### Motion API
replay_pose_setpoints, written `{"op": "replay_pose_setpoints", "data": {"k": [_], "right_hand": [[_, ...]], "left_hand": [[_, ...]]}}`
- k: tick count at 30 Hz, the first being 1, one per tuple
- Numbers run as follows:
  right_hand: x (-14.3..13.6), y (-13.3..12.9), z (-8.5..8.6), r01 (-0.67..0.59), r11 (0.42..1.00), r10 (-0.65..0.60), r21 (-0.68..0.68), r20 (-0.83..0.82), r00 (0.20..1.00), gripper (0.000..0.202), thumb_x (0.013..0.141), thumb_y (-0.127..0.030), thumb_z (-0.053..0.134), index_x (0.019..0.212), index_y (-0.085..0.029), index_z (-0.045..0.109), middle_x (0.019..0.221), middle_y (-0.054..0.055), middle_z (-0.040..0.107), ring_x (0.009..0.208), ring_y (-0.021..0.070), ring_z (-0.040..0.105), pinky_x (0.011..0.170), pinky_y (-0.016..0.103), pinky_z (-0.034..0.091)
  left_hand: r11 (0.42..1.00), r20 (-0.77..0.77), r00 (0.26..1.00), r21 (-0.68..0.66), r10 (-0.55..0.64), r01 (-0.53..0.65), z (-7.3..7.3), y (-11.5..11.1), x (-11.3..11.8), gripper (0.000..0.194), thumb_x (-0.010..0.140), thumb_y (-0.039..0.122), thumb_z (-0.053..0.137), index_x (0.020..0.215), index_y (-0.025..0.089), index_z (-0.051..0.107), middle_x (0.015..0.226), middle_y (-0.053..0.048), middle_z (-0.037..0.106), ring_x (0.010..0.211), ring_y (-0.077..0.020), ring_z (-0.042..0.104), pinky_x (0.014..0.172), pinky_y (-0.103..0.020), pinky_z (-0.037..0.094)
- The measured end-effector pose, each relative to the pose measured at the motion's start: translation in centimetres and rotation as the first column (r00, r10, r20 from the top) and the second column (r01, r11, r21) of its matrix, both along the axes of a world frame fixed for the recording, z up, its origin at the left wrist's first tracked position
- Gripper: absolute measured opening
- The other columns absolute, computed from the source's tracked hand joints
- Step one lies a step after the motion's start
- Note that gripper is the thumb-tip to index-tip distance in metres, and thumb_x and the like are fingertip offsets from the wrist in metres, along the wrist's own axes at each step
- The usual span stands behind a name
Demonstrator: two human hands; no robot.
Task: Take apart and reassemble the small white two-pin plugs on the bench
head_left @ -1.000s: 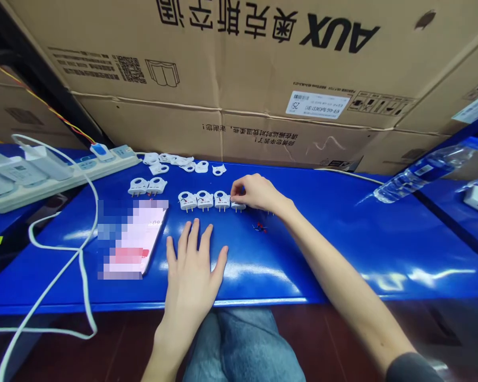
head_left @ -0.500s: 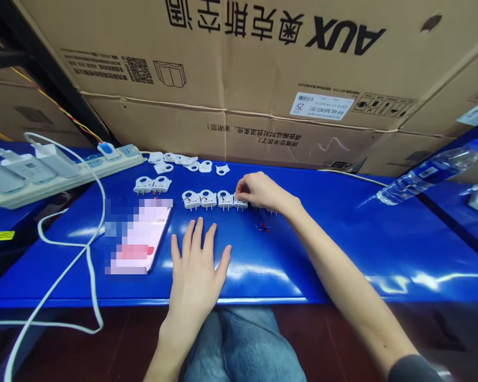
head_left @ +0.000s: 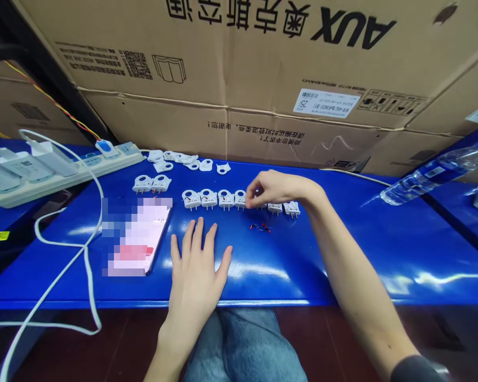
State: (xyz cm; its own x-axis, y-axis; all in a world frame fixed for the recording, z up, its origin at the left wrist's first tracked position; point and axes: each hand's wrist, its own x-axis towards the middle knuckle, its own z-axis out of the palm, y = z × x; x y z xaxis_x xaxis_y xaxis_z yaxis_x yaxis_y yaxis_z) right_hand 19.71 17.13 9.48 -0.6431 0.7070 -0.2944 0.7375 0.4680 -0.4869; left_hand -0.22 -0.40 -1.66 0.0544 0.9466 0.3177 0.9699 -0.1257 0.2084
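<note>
My left hand point(head_left: 195, 265) lies flat on the blue tabletop with its fingers spread and nothing in it. My right hand point(head_left: 269, 188) is curled, thumb and fingertips pinched just over the row of white plug housings. Anything between those fingertips is too small to make out. Each housing in the row, such as this plug housing point(head_left: 225, 199), has metal prongs pointing toward me. The left ones show a ring-shaped top; the hand partly hides the middle ones. In front of the row lie small red and dark wired parts point(head_left: 261, 228).
Two more plug housings point(head_left: 151, 184) stand behind a phone point(head_left: 143, 239) with a blurred screen. Several loose white covers point(head_left: 181, 159) lie at the back. A power strip point(head_left: 75, 178) and white cable occupy the left. A plastic bottle point(head_left: 434, 175) lies right; a large carton point(head_left: 231, 74) stands behind.
My right hand has shifted right from the fourth housing, uncovering housings at the row's right end. More of the red and dark wired parts shows. My left hand stays put.
</note>
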Motion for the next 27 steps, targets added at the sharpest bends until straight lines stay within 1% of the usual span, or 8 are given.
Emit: {"op": "replay_pose_setpoints", "data": {"k": [2,3,4,6,11,16,21,27], "right_hand": [[-1.3,0.2,-0.5,0.069,0.988,-0.059,0.138,-0.074,0.995,0.011,0.090,-0.024,0.073,0.092,-0.022,0.084,0.098,0.000,0.083,0.088,0.0162,0.073,0.077,0.022,0.049],[-2.0,0.2,-0.8,0.105,0.972,-0.085,0.210,-0.099,0.991,0.014,0.091,-0.023,0.071,0.096,-0.022,0.084,0.100,0.001,0.083,0.089,0.0163,0.073,0.078,0.023,0.049],[-2.7,0.3,-1.2,0.136,0.952,-0.112,0.273,-0.102,0.988,0.014,0.092,-0.023,0.070,0.097,-0.022,0.083,0.102,0.002,0.082,0.088,0.0166,0.072,0.078,0.024,0.049],[-4.1,0.2,-1.9,0.146,0.934,-0.132,0.327,-0.064,0.989,0.016,0.093,-0.024,0.069,0.102,-0.022,0.083,0.106,0.004,0.082,0.091,0.0181,0.072,0.079,0.025,0.049],[-6.2,0.1,-3.3,0.131,0.933,-0.150,0.335,0.031,0.988,0.016,0.092,-0.025,0.068,0.101,-0.022,0.081,0.108,0.006,0.081,0.096,0.0215,0.072,0.082,0.027,0.052],[-6.7,0.1,-3.5,0.144,0.925,-0.178,0.353,0.067,0.982,0.019,0.089,-0.018,0.065,0.098,-0.021,0.081,0.106,0.010,0.080,0.098,0.0255,0.073,0.084,0.031,0.054],[-6.6,0.0,-3.1,0.214,0.902,-0.237,0.375,0.018,0.971,0.019,0.090,-0.017,0.065,0.098,-0.022,0.081,0.107,0.010,0.080,0.096,0.0248,0.073,0.085,0.031,0.055],[-6.5,0.1,-2.8,0.289,0.899,-0.292,0.330,-0.042,0.955,0.014,0.089,-0.020,0.069,0.095,-0.023,0.081,0.102,0.006,0.081,0.093,0.0214,0.072,0.083,0.029,0.053]], "left_hand": [[1.000,0.000,1.000,0.001,-0.001,0.001,0.1,0.0,0.0,0.057,0.106,0.047,0.040,0.148,0.011,0.056,0.162,-0.022,0.049,0.156,-0.0386,0.038,0.126,-0.069,0.027],[1.000,0.000,1.000,0.001,0.000,0.000,0.1,0.0,0.1,0.057,0.106,0.046,0.040,0.148,0.011,0.056,0.162,-0.022,0.049,0.156,-0.0387,0.039,0.125,-0.069,0.027],[1.000,-0.001,1.000,0.001,0.001,-0.001,0.1,0.0,0.1,0.056,0.106,0.046,0.040,0.147,0.011,0.056,0.161,-0.023,0.049,0.155,-0.0388,0.039,0.125,-0.069,0.027],[1.000,-0.005,1.000,0.003,0.003,-0.003,0.2,0.0,0.1,0.056,0.106,0.046,0.040,0.147,0.011,0.056,0.161,-0.023,0.049,0.155,-0.0388,0.039,0.125,-0.069,0.027],[1.000,-0.009,1.000,0.007,-0.002,0.002,0.1,0.0,0.0,0.057,0.107,0.046,0.040,0.148,0.011,0.056,0.162,-0.023,0.048,0.156,-0.0384,0.038,0.126,-0.068,0.026],[1.000,-0.003,1.000,-0.006,-0.009,0.009,0.1,0.0,-0.1,0.058,0.106,0.048,0.039,0.148,0.011,0.056,0.162,-0.023,0.048,0.156,-0.0392,0.039,0.126,-0.069,0.026],[1.000,0.003,1.000,0.002,0.001,-0.001,0.2,0.0,0.0,0.056,0.107,0.046,0.039,0.148,0.012,0.056,0.162,-0.023,0.049,0.156,-0.0378,0.038,0.126,-0.068,0.026],[1.000,-0.004,1.000,0.015,0.000,0.000,0.0,0.0,0.0,0.057,0.107,0.047,0.039,0.148,0.011,0.055,0.162,-0.022,0.048,0.156,-0.0382,0.038,0.126,-0.068,0.027]]}}
